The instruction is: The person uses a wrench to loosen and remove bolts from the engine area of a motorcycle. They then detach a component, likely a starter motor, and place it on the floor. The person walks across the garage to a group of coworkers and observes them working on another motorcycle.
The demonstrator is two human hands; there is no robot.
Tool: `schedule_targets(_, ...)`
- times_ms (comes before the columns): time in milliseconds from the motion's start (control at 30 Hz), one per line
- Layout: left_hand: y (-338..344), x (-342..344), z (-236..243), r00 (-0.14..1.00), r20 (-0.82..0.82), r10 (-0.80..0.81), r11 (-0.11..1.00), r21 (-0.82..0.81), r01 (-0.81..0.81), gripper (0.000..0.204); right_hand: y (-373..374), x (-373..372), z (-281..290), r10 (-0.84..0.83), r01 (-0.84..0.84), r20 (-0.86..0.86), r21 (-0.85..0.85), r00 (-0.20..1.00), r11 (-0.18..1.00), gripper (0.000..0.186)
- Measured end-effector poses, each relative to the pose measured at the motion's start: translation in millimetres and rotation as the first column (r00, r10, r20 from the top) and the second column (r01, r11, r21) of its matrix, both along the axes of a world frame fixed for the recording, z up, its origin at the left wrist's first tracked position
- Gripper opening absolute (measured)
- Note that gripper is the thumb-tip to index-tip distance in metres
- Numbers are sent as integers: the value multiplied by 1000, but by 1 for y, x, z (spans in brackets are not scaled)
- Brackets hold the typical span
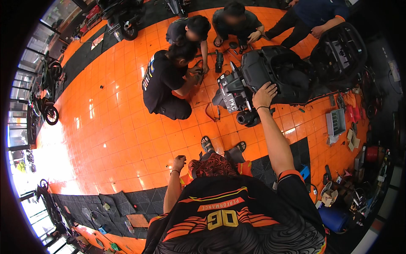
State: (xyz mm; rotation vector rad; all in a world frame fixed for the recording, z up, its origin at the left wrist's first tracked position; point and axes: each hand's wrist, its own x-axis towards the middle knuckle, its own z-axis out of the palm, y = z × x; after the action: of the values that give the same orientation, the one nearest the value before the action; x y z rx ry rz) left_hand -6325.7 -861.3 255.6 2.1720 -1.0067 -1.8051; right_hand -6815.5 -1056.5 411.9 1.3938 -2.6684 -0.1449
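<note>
My right hand point(265, 95) lies with fingers spread on the dark rear body panel point(252, 70) of a scooter. The scooter's tail faces me, with a licence plate point(229, 96) and a round exhaust end point(248, 118) below it. Its seat point(338, 51) stands raised beyond an uncovered storage space. My left hand point(179, 162) hangs low beside my left leg, fingers curled in, with nothing visible in it. Left of the scooter's tail, a crouching person in a black shirt point(163, 80) and a second person point(186, 31) have their hands together over a small dark part.
A third person point(237, 21) crouches beyond the scooter, near a person in dark blue point(315, 17). A dark part point(219, 61) lies on the orange floor. On the right are a grey tray point(336, 122) and a blue drum point(334, 218). Motorcycles point(50, 111) stand along the left.
</note>
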Motion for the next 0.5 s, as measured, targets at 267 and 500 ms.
schedule_targets(267, 16, 9, -23, 998, -11, 62, 996, -60, -62, 35, -2, 6, 2, 20, -20, 6, 14, 1000, 1000, 98)
schedule_targets(500, 19, -6, -17, 998, -24, 58, 995, -76, -60, 35, 2, -5, -1, 20, -20, 19, 5, 1000, 1000, 101)
